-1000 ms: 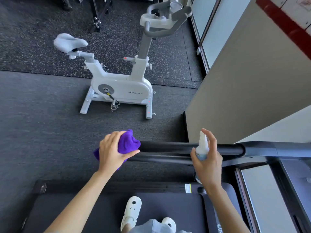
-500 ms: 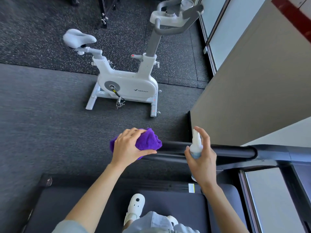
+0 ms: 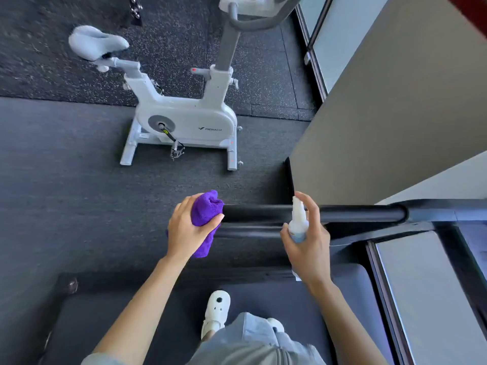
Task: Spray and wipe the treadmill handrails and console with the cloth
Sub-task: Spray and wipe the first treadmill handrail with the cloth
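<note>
A black padded treadmill handrail [image 3: 350,213] runs left to right across the middle of the head view. My left hand [image 3: 185,230] grips a bunched purple cloth [image 3: 207,210] wrapped over the handrail's left end. A small white spray bottle [image 3: 298,219] stands upright just in front of the rail, held by my right hand [image 3: 311,239], whose index finger lies over the nozzle top. The console [image 3: 469,248] is only partly in view at the right edge.
A white exercise bike [image 3: 184,119] stands on the dark floor beyond the handrail. A beige wall [image 3: 395,106] rises at the right. My white shoes [image 3: 217,310] stand on the black treadmill belt [image 3: 110,320] below. A grey side panel [image 3: 419,299] lies at lower right.
My left hand has slid the purple cloth rightward along the handrail end. My right hand with the bottle has shifted slightly left along the rail. The camera has tilted a little.
</note>
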